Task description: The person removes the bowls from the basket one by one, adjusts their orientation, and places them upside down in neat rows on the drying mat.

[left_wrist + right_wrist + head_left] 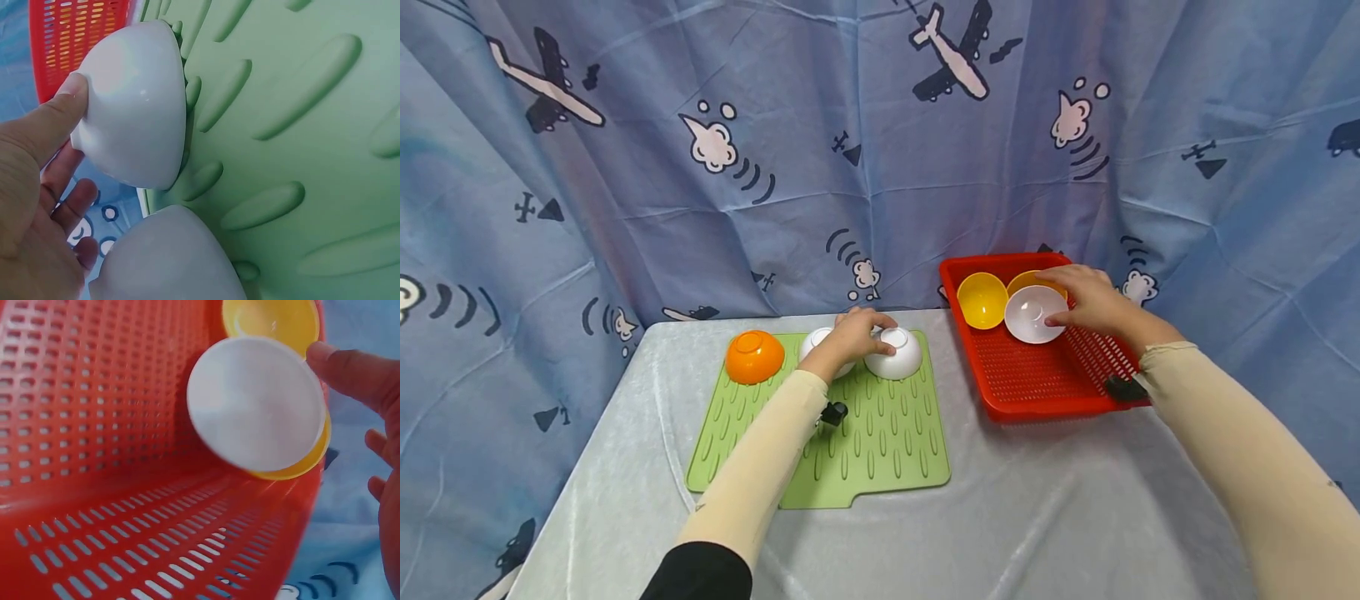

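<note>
On the green mat (880,454), my left hand (852,337) pinches the foot of an upside-down white bowl (904,360), thumb on one side and index finger on the other. A second upside-down white bowl (165,259) sits beside it, partly behind that hand in the head view. At the mat's left lies an upturned orange bowl (754,358). Over the red basket (1045,410), my right hand (1097,307) has its fingers spread by a white bowl (1028,317), which leans mouth-outward against a yellow bowl (1024,281). Another yellow bowl (982,302) stands to their left.
A grey cloth covers the table (1000,517), with the mat at left and the basket at right. Behind them hangs a blue curtain (805,150) printed with airplanes. The basket's perforated walls (81,394) rise around the bowls.
</note>
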A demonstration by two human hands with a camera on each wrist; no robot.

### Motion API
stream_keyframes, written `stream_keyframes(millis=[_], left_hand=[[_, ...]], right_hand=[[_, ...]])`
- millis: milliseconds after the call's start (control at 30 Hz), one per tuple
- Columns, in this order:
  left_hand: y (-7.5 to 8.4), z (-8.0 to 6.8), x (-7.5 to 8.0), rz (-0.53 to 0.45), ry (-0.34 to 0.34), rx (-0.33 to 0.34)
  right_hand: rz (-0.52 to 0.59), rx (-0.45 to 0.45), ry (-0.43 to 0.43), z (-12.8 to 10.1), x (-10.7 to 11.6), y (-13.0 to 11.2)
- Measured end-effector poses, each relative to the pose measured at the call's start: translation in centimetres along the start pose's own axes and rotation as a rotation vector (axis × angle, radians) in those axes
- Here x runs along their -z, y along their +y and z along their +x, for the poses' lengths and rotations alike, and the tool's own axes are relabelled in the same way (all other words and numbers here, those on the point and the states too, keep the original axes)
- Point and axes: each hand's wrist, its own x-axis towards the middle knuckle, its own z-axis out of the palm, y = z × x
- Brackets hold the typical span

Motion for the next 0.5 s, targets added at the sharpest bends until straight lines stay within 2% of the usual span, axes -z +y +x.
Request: stream_keyframes(millis=[200,500], left_hand=[[0.1,0.1,0.3,0.001,0.006,-0.001],[0.4,0.0,0.2,0.015,-0.005,0.022]], right_hand=[[-0.101,0.027,-0.011,1.2,-1.4,1.8],[-0.113,-0.01,-0.089,2.2,-3.2,3.5]])
